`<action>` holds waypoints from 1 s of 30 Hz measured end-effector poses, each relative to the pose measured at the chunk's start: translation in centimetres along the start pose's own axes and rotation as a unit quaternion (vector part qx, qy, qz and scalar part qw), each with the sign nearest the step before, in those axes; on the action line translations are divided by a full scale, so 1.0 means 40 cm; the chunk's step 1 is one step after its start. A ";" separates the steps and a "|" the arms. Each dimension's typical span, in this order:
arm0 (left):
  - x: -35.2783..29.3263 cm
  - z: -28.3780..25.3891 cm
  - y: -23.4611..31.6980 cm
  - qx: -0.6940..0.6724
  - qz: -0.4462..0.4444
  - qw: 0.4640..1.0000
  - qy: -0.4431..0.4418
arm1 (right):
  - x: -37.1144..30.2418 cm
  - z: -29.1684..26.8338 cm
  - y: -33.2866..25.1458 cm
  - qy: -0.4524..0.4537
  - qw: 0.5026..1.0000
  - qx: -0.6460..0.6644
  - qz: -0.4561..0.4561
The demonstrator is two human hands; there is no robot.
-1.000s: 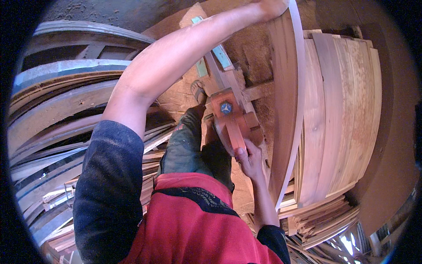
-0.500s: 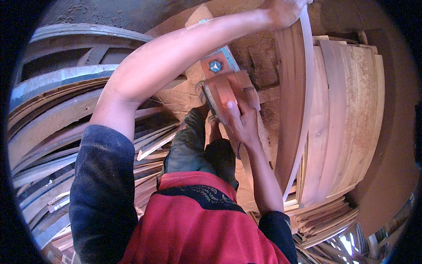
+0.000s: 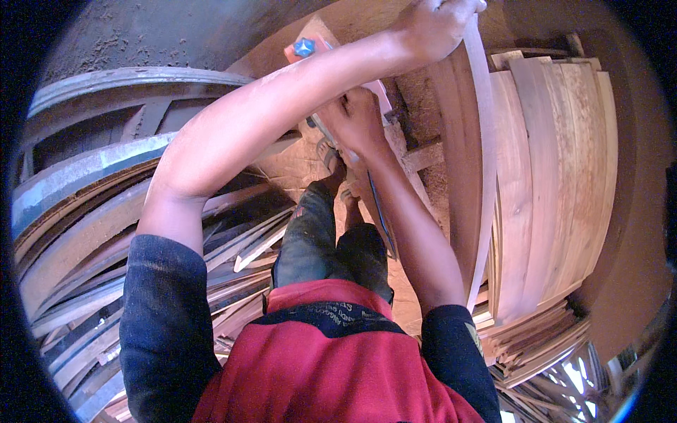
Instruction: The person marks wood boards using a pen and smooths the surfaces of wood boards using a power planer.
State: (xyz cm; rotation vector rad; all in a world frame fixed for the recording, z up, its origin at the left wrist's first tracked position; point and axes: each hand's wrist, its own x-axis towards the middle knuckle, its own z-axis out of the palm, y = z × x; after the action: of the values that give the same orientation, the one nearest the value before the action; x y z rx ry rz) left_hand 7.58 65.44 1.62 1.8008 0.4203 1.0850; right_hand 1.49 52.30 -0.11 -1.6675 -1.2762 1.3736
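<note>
My right hand [image 3: 355, 121] is closed around the handle of an orange-red electric planer. A blue front knob [image 3: 304, 47] of the planer shows beyond my left forearm, which hides much of the tool's body. Beneath the planer, a long board dusted with sawdust can be partly seen. My left arm reaches across to the right, over the tool. At its end, my left hand [image 3: 438, 29] is closed on the top of a tall curved-looking brown board [image 3: 462, 155] with a pale edge. The fingertips lie close to the upper picture edge.
Several planed boards [image 3: 550, 183] stand side by side at right, above a stack of thin strips [image 3: 539, 338]. Loose slats and planks [image 3: 92, 204] pile up on the left. My feet [image 3: 328, 155] stand on sawdust-covered ground, and a dark wall [image 3: 155, 42] rises at far left.
The planer and my right hand have moved away from me and a little left, passing partly under my left forearm. My left hand has stayed at the tall board's top.
</note>
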 end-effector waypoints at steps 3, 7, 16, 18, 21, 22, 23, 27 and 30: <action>-0.016 -0.008 0.026 0.206 0.169 0.959 0.100 | 0.108 0.019 -0.032 0.143 0.957 -0.061 -0.247; -0.008 -0.045 0.096 -0.026 -0.081 0.996 0.012 | 0.166 0.067 -0.030 0.108 0.944 0.038 -0.309; -0.172 -0.210 0.111 -0.076 -0.316 0.946 0.017 | -0.295 0.265 -0.028 0.053 0.992 0.063 -0.091; -0.220 -0.204 0.034 -0.159 -0.368 0.915 0.044 | -0.355 0.288 0.009 0.030 0.996 0.048 -0.069; -0.308 -0.241 -0.054 -0.195 -0.342 0.915 0.093 | -0.433 0.344 0.044 -0.046 0.998 0.024 -0.030; -0.325 -0.242 -0.066 -0.231 -0.324 0.908 0.130 | -0.447 0.349 0.045 -0.080 0.996 0.031 -0.002; -0.343 -0.245 -0.077 -0.202 -0.311 0.921 0.122 | -0.460 0.345 0.044 -0.093 0.996 0.007 -0.001; -0.376 -0.252 -0.130 -0.207 -0.289 0.925 0.137 | -0.503 0.365 0.066 -0.086 0.996 0.008 -0.008; -0.406 -0.261 -0.163 -0.229 -0.300 0.910 0.170 | -0.524 0.372 0.085 -0.078 0.996 0.013 -0.033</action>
State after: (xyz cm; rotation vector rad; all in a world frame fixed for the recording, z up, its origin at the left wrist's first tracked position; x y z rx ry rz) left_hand -8.74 63.33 -10.41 0.9644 0.7936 0.9461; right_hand -11.60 29.92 0.37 -1.5116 -1.3824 1.4991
